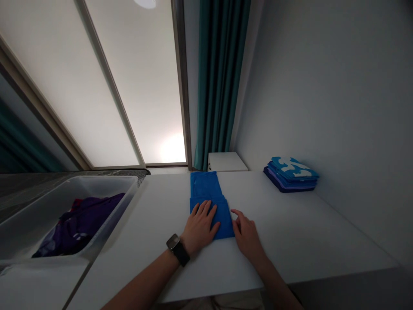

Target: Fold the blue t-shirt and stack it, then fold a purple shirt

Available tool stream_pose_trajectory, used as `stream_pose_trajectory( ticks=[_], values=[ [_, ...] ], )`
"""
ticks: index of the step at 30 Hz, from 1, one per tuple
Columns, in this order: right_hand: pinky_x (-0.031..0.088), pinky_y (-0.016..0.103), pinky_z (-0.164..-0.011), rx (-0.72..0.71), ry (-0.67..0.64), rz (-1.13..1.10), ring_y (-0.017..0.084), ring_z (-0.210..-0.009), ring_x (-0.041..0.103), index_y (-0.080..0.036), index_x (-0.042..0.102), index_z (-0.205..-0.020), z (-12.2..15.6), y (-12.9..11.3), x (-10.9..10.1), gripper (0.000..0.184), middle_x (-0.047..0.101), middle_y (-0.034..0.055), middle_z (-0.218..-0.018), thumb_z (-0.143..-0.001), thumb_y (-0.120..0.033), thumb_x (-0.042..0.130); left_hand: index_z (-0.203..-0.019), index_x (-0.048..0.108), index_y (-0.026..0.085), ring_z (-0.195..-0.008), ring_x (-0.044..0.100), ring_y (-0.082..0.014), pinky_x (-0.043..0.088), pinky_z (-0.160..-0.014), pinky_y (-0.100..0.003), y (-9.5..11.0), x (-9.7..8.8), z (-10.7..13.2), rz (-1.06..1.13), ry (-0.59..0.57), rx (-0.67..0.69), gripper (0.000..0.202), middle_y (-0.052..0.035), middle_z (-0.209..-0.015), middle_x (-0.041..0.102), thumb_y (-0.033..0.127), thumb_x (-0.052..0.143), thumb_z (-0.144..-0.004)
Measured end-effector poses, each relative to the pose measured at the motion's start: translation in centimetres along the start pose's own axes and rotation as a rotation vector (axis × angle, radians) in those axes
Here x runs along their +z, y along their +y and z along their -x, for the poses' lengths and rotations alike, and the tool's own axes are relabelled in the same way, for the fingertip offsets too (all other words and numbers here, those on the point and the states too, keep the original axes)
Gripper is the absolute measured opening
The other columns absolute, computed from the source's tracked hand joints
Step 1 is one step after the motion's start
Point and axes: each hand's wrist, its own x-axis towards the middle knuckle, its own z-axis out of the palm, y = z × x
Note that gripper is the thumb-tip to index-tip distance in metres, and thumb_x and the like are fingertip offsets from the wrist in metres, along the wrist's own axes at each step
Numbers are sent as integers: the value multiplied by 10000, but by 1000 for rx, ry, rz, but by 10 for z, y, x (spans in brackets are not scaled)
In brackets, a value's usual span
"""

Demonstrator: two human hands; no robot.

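Note:
A blue garment (206, 186) lies on the white table, folded into a long narrow strip. Its near part is doubled over into a thicker layer, while the far part runs toward the table's back edge. My left hand (200, 224) rests flat on the near part with its fingers spread, and a dark watch (178, 249) is on that wrist. At the right edge of the cloth is my right hand (247, 234), index finger stretched out and thumb beside the fabric. Its other fingers are bent, and nothing shows in its grasp.
A stack of folded clothes (292, 175), blue and purple, sits by the wall at the right. On the left stands a translucent plastic bin (129, 191) holding a crumpled purple garment (85, 221). Behind the white table (155, 206) are a small white cabinet (226, 161) and a teal curtain (222, 82).

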Motion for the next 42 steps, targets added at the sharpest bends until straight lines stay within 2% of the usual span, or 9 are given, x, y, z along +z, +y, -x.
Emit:
stream_pose_trajectory(
  ticks=[7,11,17,23,27,30,33,36,42],
  values=[
    [421,418,-965,-162,28,101,234,-1070,563,-166,598,-1229,-14,-14,-5,404,630,127,-1153,-941,-169,314,-1425,429,191,-1411,318,-277,215,-1165,-505,-3,12,4,2,26,19,526,-120,-1506,405,444,389,-965],
    [358,404,-1071,-177,-70,148,227,-1273,464,-151,496,-1381,-34,-24,4,477,531,124,-1380,-959,-203,279,-1418,440,181,-1413,317,-279,219,-1162,-517,-2,11,3,6,11,28,522,-132,-1503,406,432,393,-964],
    [251,416,-1152,-134,-232,221,230,-1410,313,-92,368,-1470,-45,-14,26,559,341,133,-1534,-978,-334,259,-1423,429,210,-1417,315,-239,215,-1174,-491,-10,4,4,55,-1,60,486,-97,-1501,418,405,369,-982],
    [157,457,-1182,-91,-325,249,222,-1448,223,-91,251,-1516,-41,-14,22,639,229,116,-1573,-988,-446,197,-1437,403,209,-1414,315,-232,238,-1168,-463,-54,-13,5,75,56,-37,492,-89,-1519,389,406,352,-989],
    [101,481,-1185,-66,-357,277,227,-1458,186,-77,210,-1523,-41,-17,21,672,172,125,-1582,-980,-473,213,-1433,407,173,-1375,380,-242,324,-1122,-455,-95,-8,8,122,63,-152,497,-120,-1481,438,392,313,-997],
    [83,499,-1183,-57,-339,287,236,-1459,180,-93,221,-1523,-40,-17,23,670,196,125,-1578,-977,-482,220,-1419,420,142,-1335,440,-223,370,-1099,-421,-110,-3,10,152,96,-218,489,-129,-1449,478,352,288,-998],
    [80,507,-1181,-50,-319,286,245,-1460,173,-99,231,-1522,-39,-16,26,671,220,124,-1572,-978,-490,214,-1418,425,147,-1349,427,-224,319,-1136,-447,-100,-7,13,89,153,-184,476,-124,-1441,492,314,315,-986],
    [88,506,-1180,-51,-297,268,241,-1456,193,-117,246,-1521,-38,-14,28,653,240,118,-1567,-980,-482,223,-1436,404,149,-1372,397,-217,215,-1187,-464,-67,-13,16,7,179,-97,479,-117,-1440,496,283,319,-984],
    [206,478,-1172,-76,-137,43,216,-1436,259,-156,341,-1490,-42,-10,23,563,313,95,-1550,-984,-381,242,-1481,324,132,-1433,282,-249,263,-1172,-444,-13,-2,15,-34,70,20,571,-115,-1542,342,383,380,-972]
  ],
)
